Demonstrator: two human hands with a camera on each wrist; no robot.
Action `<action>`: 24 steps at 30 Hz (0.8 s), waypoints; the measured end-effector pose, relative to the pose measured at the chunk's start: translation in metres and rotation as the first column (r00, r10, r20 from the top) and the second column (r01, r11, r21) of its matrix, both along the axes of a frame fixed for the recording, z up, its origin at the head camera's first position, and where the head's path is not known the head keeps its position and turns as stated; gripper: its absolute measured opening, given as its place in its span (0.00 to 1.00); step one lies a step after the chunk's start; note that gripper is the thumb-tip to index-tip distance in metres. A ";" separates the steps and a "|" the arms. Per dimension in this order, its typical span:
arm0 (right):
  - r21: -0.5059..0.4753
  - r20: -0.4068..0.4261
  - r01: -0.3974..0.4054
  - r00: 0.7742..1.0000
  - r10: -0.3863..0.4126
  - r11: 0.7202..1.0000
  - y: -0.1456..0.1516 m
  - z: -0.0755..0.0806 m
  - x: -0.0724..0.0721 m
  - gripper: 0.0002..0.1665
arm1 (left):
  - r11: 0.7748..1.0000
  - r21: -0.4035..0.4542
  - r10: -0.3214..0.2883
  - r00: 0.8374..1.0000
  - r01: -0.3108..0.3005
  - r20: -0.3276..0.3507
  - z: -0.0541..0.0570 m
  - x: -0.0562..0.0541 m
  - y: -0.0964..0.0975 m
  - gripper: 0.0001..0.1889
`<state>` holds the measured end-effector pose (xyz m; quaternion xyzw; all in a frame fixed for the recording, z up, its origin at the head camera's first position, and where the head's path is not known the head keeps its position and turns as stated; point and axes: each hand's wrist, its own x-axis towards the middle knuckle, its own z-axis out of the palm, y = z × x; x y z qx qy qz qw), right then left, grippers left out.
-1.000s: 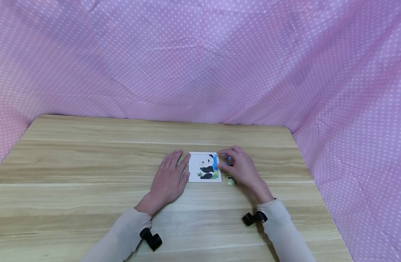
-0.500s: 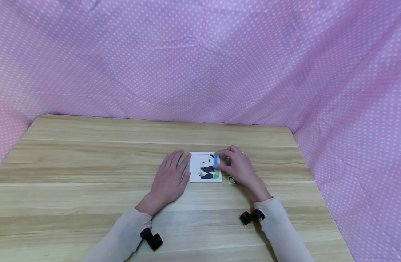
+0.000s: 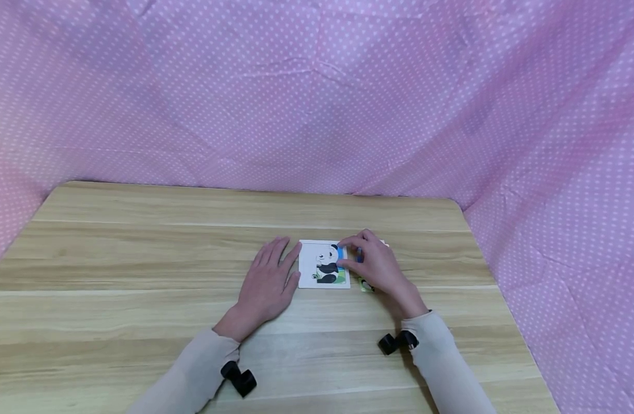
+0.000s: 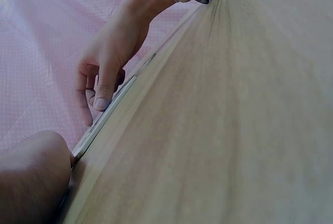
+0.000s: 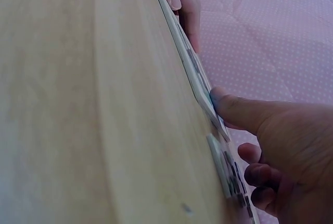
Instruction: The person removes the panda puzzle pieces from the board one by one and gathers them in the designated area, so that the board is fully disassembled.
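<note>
A white-framed panda puzzle board (image 3: 306, 264) lies flat on the wooden table, with the panda picture filling its right part. My left hand (image 3: 265, 282) lies spread, its thumb and index finger touching the board's left edge. Over the right edge, my right hand (image 3: 374, 261) pinches a blue puzzle piece (image 3: 341, 253) between thumb and index finger, low against the board. In the right wrist view the thumb (image 5: 239, 110) touches the board's surface. Loose puzzle pieces (image 3: 366, 285) lie beside the board, partly hidden under the right hand.
The wooden table (image 3: 141, 253) spreads out around the board. A pink dotted cloth (image 3: 317, 103) hangs behind and to the right of it. Each sleeved wrist carries a black camera (image 3: 239, 379).
My right hand has shifted slightly left, its thumb and index finger now over the board's right edge. The left hand stays in place.
</note>
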<state>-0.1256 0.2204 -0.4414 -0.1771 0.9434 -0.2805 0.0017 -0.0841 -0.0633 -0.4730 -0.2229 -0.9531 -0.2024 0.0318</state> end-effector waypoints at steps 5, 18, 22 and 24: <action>0.009 0.005 -0.005 1.000 0.005 1.000 0.000 0.001 0.001 0.24 | 1.000 0.002 0.005 1.000 -0.005 0.011 0.000 0.000 0.000 0.34; -0.064 0.036 -0.022 0.999 0.024 0.998 0.000 0.000 -0.003 0.25 | 1.000 0.026 0.003 1.000 -0.002 -0.010 -0.001 -0.001 0.000 0.34; -0.076 0.040 -0.013 0.999 0.016 0.997 -0.001 0.001 -0.004 0.25 | 0.999 0.040 -0.002 1.000 0.002 -0.015 -0.001 -0.001 0.000 0.33; -0.084 0.036 -0.008 0.999 0.011 0.996 -0.002 0.001 -0.005 0.25 | 0.999 0.041 -0.002 1.000 0.002 -0.012 0.000 -0.001 0.000 0.33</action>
